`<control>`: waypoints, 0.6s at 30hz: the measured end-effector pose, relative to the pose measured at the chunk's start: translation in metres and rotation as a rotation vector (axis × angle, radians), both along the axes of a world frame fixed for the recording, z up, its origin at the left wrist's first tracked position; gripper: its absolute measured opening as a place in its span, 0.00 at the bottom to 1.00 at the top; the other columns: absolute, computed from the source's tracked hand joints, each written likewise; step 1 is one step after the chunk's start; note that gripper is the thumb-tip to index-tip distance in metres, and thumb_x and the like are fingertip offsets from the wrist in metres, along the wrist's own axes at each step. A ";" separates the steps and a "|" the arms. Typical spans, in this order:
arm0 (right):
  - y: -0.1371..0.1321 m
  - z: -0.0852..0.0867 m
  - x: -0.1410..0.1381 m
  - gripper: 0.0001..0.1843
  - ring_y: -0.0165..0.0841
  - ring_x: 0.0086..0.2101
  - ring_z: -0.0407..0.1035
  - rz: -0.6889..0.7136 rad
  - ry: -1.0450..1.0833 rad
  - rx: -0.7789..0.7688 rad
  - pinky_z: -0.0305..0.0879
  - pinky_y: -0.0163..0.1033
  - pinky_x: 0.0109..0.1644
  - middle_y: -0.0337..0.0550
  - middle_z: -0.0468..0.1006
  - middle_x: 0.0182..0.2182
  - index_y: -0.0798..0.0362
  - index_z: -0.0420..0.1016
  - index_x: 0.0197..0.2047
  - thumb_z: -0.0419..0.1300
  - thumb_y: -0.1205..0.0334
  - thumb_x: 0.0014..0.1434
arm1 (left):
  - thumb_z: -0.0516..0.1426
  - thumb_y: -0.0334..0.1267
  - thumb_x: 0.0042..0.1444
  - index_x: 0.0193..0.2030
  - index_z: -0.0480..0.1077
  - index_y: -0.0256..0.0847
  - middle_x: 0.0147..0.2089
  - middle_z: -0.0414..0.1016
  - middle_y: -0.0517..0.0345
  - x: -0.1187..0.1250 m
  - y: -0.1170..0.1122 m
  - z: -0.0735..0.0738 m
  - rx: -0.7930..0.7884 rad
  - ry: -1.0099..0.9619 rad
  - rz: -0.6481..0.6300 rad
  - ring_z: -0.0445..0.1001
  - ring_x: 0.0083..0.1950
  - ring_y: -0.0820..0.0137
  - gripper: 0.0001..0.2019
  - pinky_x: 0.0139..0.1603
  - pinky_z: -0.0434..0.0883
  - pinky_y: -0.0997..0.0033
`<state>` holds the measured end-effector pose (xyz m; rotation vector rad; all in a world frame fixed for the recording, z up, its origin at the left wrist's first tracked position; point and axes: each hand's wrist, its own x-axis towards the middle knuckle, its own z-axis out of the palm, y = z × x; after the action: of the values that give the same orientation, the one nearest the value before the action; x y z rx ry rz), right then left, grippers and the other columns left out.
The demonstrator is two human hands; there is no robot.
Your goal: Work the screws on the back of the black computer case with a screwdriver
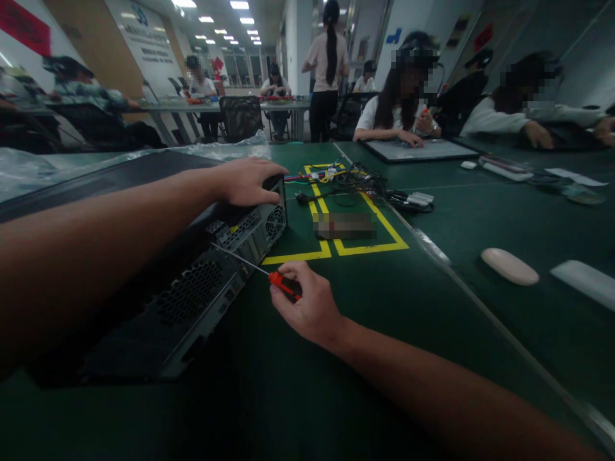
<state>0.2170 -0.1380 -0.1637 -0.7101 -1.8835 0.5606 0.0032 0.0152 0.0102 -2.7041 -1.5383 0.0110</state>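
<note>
On the left, a black desktop computer case point(189, 291) lies on its side, its metal back panel with vents and slots turned towards me. My left hand point(250, 182) rests flat on its top near the far corner, thumb spread from the fingers. My right hand point(307, 301) is closed around the red and black handle of a screwdriver point(281, 282). The thin shaft reaches up and left, and its tip meets the back panel's upper edge. Whether the tip sits on a screw is too small to tell.
Beyond the case lie tangled cables point(358, 182) and yellow tape outlines point(369, 248) on the green table point(384, 358). A pale oval object point(509, 266) and a white bar point(586, 282) lie to the right. Clear plastic wrap point(230, 148) is behind the case. Other people work across the table.
</note>
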 end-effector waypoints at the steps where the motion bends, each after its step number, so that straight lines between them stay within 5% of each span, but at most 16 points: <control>1: 0.001 -0.001 0.000 0.10 0.37 0.41 0.85 0.001 0.002 0.010 0.83 0.43 0.49 0.44 0.89 0.44 0.47 0.78 0.55 0.67 0.62 0.71 | 0.55 0.60 0.62 0.84 0.65 0.38 0.82 0.72 0.41 0.002 0.001 0.001 -0.014 0.009 -0.007 0.67 0.83 0.41 0.47 0.85 0.61 0.43; 11: 0.001 0.002 0.008 0.08 0.39 0.46 0.85 -0.016 -0.019 0.112 0.84 0.45 0.55 0.47 0.90 0.47 0.50 0.82 0.57 0.67 0.60 0.78 | 0.56 0.55 0.61 0.82 0.72 0.42 0.79 0.77 0.46 0.002 0.006 -0.013 0.023 -0.244 0.133 0.75 0.77 0.42 0.43 0.82 0.68 0.47; 18: 0.001 0.005 0.009 0.10 0.39 0.45 0.84 -0.013 -0.009 0.129 0.83 0.46 0.54 0.48 0.89 0.47 0.51 0.84 0.58 0.66 0.58 0.79 | 0.57 0.50 0.61 0.77 0.78 0.39 0.74 0.82 0.44 0.002 -0.001 -0.012 0.069 -0.227 0.120 0.79 0.72 0.41 0.39 0.79 0.72 0.44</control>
<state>0.2255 -0.1369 -0.1587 -0.6407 -1.9038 0.4234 0.0048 0.0144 -0.0022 -2.6316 -1.7210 -0.3507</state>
